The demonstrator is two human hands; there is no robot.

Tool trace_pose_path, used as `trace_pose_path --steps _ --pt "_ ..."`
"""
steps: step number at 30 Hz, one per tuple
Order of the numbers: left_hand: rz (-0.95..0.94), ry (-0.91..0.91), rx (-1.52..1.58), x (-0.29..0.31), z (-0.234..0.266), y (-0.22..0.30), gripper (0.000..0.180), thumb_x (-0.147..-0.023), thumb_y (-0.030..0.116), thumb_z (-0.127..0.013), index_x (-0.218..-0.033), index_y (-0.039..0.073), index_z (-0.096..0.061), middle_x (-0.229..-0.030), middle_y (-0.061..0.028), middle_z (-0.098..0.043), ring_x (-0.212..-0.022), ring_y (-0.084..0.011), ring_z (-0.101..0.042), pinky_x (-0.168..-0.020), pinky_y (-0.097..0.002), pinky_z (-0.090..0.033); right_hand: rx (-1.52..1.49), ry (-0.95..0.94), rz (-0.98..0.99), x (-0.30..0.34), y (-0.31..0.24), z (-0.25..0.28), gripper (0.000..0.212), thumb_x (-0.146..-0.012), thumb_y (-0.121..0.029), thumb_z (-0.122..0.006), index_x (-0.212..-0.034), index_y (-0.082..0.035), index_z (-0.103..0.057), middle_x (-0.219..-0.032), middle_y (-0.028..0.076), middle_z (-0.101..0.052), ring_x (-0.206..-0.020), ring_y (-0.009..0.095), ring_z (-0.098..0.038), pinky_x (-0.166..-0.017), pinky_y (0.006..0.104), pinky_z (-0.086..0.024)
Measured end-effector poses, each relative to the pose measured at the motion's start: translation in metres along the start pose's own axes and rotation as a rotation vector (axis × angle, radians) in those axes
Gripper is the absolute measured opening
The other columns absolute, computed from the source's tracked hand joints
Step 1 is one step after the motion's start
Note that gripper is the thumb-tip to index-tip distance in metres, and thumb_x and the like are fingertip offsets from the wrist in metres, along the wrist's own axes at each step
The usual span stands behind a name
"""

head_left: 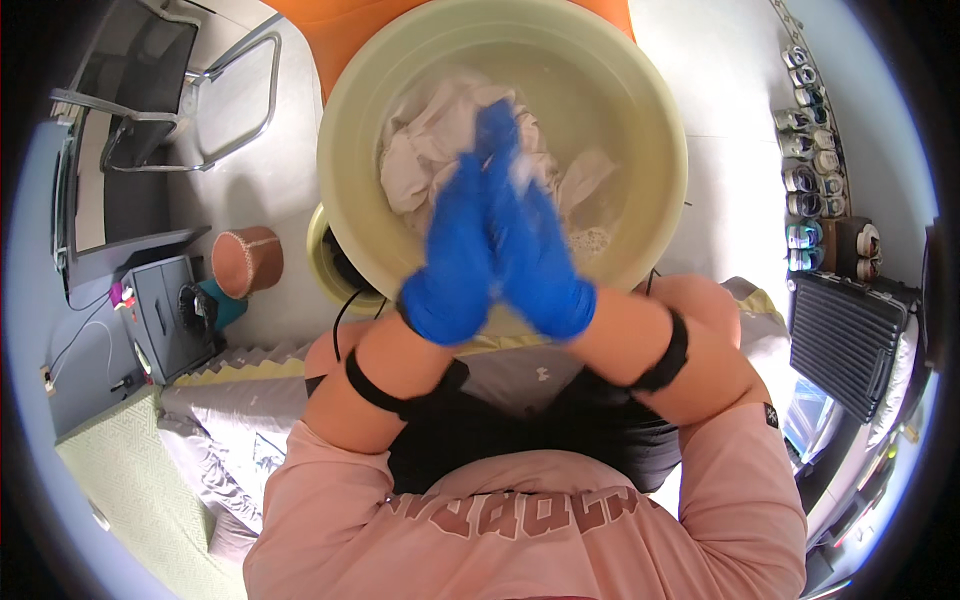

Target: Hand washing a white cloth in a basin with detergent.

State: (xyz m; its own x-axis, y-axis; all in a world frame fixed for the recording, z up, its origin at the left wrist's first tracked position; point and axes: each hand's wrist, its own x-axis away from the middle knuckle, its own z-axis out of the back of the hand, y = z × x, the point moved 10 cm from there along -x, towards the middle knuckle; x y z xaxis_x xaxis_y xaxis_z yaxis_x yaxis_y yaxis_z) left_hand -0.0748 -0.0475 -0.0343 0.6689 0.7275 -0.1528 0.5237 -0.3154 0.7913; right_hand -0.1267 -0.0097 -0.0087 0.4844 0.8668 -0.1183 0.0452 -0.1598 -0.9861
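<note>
In a pale yellow-green basin [668,150] of cloudy water lies a bunched white cloth [405,180], partly under the surface. Above it, both my hands wear blue gloves and meet palm against palm. My left hand [455,255] leans in from the left and my right hand [540,265] from the right, their fingers pointing away from me. Motion smears the fingers, and what lies between the palms is hidden. A small whitish patch shows by the fingers; I cannot tell whether it is cloth or foam. Some foam [590,240] floats near the basin's right side.
The basin rests on an orange support [300,30]. A smaller yellow-green bucket [322,262] stands at its left. Farther left are a brown stool [247,262], a grey cabinet [168,310] and a metal-framed chair [270,90]. Shoes [800,180] and a black suitcase [850,335] line the right.
</note>
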Motion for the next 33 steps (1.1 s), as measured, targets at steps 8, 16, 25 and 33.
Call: trace_pose_path --steps 8,16,25,33 --pt "0.270 0.181 0.030 0.004 -0.008 -0.011 0.056 -0.106 0.036 -0.027 -0.149 0.000 -0.023 -0.155 -0.0113 -0.027 -0.141 -0.0216 -0.027 -0.117 -0.0354 -0.019 -0.427 0.078 0.011 0.015 0.020 -0.005 0.056 -0.100 -0.017 -0.040 -0.149 0.003 -0.022 -0.152 0.018 -0.031 -0.141 0.025 -0.029 -0.113 0.0354 -0.023" --pt "0.204 0.153 -0.062 0.003 -0.021 0.003 0.055 -0.106 0.034 -0.027 -0.149 0.001 -0.025 -0.154 -0.0117 -0.028 -0.141 -0.0239 -0.027 -0.117 -0.0356 -0.020 -0.214 0.012 -0.069 0.001 0.008 0.004 0.054 -0.102 -0.023 -0.035 -0.148 0.003 -0.024 -0.151 0.016 -0.032 -0.138 0.027 -0.030 -0.113 0.0352 -0.023" --pt "0.243 0.105 0.011 0.009 -0.029 -0.009 0.053 -0.106 0.033 -0.029 -0.151 0.005 -0.023 -0.153 -0.0106 -0.029 -0.140 -0.0233 -0.029 -0.117 -0.0373 -0.020 -0.373 0.157 -0.163 0.000 0.025 0.018 0.056 -0.102 -0.025 -0.041 -0.149 0.003 -0.025 -0.152 0.011 -0.032 -0.137 0.019 -0.031 -0.113 0.0308 -0.022" --pt "0.195 0.226 -0.062 0.017 -0.018 0.000 0.055 -0.106 0.036 -0.030 -0.149 0.003 -0.027 -0.152 -0.0105 -0.031 -0.139 -0.0226 -0.031 -0.116 -0.0366 -0.023 -0.530 0.091 -0.328 0.000 0.021 0.014 0.053 -0.101 -0.015 -0.039 -0.150 -0.002 -0.026 -0.151 0.018 -0.033 -0.139 0.028 -0.032 -0.113 0.0362 -0.025"
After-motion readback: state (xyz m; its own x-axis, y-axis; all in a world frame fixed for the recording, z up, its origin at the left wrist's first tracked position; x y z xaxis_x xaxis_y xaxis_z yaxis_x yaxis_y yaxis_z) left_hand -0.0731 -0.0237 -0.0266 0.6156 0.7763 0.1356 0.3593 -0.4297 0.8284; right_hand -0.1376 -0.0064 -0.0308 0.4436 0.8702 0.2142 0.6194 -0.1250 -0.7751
